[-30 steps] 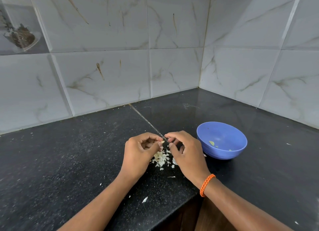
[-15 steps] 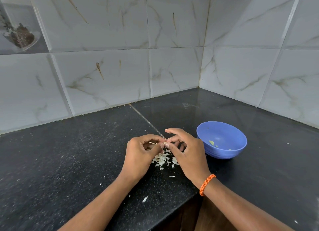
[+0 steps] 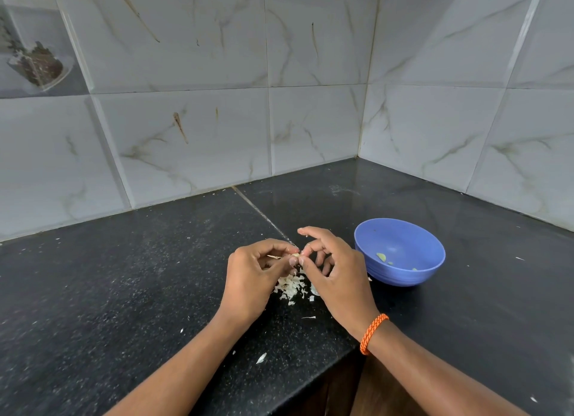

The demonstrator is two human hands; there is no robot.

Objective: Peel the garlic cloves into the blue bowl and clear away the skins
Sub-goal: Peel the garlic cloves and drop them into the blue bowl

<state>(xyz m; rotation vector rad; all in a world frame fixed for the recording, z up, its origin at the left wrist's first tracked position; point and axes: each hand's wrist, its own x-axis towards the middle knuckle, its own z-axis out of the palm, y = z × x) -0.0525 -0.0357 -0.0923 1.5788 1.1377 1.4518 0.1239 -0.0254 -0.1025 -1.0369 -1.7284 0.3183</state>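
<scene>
1. The left hand (image 3: 253, 279) is curled, its thumb and forefinger pinching a small pale clove (image 3: 296, 256) just above the counter (image 3: 124, 291).
2. The right hand (image 3: 337, 275) meets it from the other side: thumb and a bent finger nip the same clove, while the forefinger sticks out straight and touches nothing.
3. The clove sits between the two sets of fingertips (mostly hidden, so how much skin remains on it cannot be told).
4. Directly under the hands lies a loose heap of skins (image 3: 292, 286), white and flaky, resting on the dark stone.
5. Stray flakes (image 3: 261, 358) are scattered nearer the counter's front edge, well apart from the heap.
6. The bowl (image 3: 400, 279) stands upright just to the right of the right hand, not touching it.
7. Inside the bowl lie a few small pale-green bits (image 3: 381, 256) on the far slope of the wall (too small to identify).
8. An orange band (image 3: 372, 333) circles the right wrist.
9. Marbled grey tiles (image 3: 310, 120) form the corner behind the counter.
</scene>
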